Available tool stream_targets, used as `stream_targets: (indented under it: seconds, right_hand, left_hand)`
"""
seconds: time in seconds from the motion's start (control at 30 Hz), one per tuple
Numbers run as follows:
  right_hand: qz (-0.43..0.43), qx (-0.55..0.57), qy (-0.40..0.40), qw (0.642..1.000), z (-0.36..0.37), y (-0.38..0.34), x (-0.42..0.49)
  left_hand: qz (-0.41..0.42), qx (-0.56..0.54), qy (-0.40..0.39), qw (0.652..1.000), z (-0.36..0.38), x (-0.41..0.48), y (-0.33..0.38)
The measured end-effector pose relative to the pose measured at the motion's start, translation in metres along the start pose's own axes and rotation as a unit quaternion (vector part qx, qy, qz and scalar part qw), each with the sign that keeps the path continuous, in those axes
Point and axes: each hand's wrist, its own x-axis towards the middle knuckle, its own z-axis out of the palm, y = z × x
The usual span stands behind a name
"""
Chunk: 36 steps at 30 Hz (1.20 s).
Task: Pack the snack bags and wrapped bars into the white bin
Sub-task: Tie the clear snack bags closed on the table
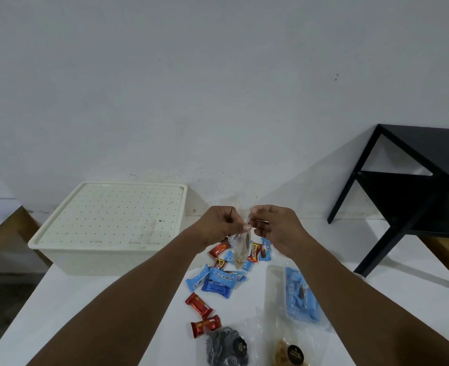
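Grip: left hand (224,223) and right hand (273,226) pinch a clear snack bag (240,248), its contents blurred.

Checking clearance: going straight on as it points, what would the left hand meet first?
Likely the right hand, just beyond the clear plastic snack bag that it and the left hand pinch; depth is unclear.

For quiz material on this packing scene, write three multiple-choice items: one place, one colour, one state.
1. From the left hand and right hand, the white bin sits: A left; B right; C between them.
2. The two wrapped bars nearest the camera are: A blue; B red; C green.
3. The bin's lid is: A on the bin; B against the wall; C on the table.
Key: A, it lies past the left hand; B, red wrappers; A, it covers the rim.
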Motion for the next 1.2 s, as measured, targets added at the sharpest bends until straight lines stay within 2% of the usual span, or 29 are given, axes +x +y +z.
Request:
stream_targets:
  seconds: [0.1, 0.3, 0.47, 0.8, 1.03, 1.2]
  right_hand:
    - [0.010, 0.002, -0.001, 1.000, 0.003, 0.001, 0.002]
    - [0.008, 0.013, -0.009, 1.000, 0.002, 0.002, 0.002]
    - [0.000, 0.016, 0.009, 1.000, 0.006, 0.001, 0.002]
    - [-0.021, -0.023, 0.023, 0.999, 0.005, -0.004, 0.004]
    - [-0.026, 0.007, 0.080, 0.996, 0.001, 0.001, 0.010]
    - [-0.023, 0.044, 0.120, 0.992, -0.006, -0.006, 0.017]
  left_hand:
    - [-0.003, -0.006, 0.004, 1.000, -0.001, -0.001, -0.001]
    - [-0.062, -0.083, 0.008, 0.995, -0.006, -0.003, 0.000]
    - [-0.056, -0.019, 0.036, 0.998, 0.002, 0.000, 0.000]
    - [-0.001, 0.019, 0.087, 0.996, 0.001, 0.002, 0.001]
    - [0.060, 0.113, 0.085, 0.988, 0.006, 0.001, -0.006]
    - [0.035, 0.109, 0.065, 0.991, 0.009, -0.001, -0.015]
